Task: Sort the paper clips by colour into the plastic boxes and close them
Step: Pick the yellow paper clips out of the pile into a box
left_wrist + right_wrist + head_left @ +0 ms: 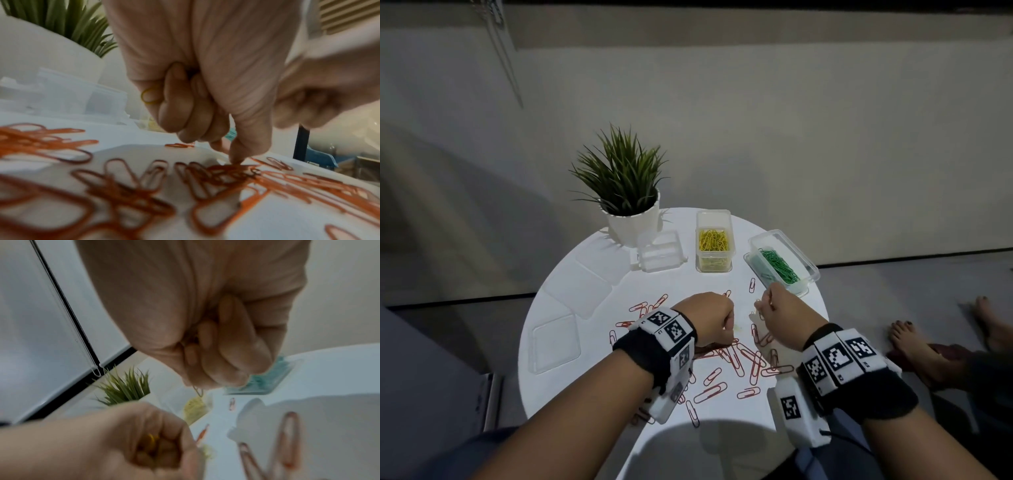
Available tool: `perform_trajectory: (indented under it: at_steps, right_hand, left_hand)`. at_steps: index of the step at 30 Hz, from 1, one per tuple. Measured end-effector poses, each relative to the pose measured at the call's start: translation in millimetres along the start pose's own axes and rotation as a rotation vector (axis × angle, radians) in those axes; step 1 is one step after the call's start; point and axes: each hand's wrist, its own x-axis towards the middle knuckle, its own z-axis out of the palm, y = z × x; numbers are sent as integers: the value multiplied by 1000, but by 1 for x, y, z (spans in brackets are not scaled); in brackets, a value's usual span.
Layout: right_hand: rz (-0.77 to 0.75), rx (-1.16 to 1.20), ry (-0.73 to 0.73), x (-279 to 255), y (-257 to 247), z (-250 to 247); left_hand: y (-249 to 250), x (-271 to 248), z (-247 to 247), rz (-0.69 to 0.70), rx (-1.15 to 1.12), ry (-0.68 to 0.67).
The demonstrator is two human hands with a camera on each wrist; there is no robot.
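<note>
Clips (743,359) scattered (both hands fisted).

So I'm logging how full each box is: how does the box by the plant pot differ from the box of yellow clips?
The box by the plant pot holds no clips that I can see; the yellow-clip box holds a heap of yellow ones. The first looks lower and wider and sits askew; the second looks taller and narrower and stands squarer to the view. Both are clear plastic, lidless, on the white table.
</note>
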Motion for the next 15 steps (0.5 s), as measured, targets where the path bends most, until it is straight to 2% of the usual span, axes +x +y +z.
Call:
perform_trajectory:
  at_steps: [2, 5, 10, 12, 15]
  right_hand:
    - [-54, 90, -4, -1, -17, -11]
    - [-100, 95, 25, 22, -46, -26]
    - [-66, 43, 67, 74, -98, -46]
    - [-23, 35, 20, 89, -109, -47]
    - [-64, -265, -15, 111, -114, -45]
  left_hand:
    - [-4, -3, 1, -7, -15, 29]
    - [-16, -13, -1, -40, -87, 95]
    - [-35, -26, -10, -100, -137, 209]
    - [-33, -23, -10, -96, -104, 237]
    - [-23, -10, -13, -122, -71, 250]
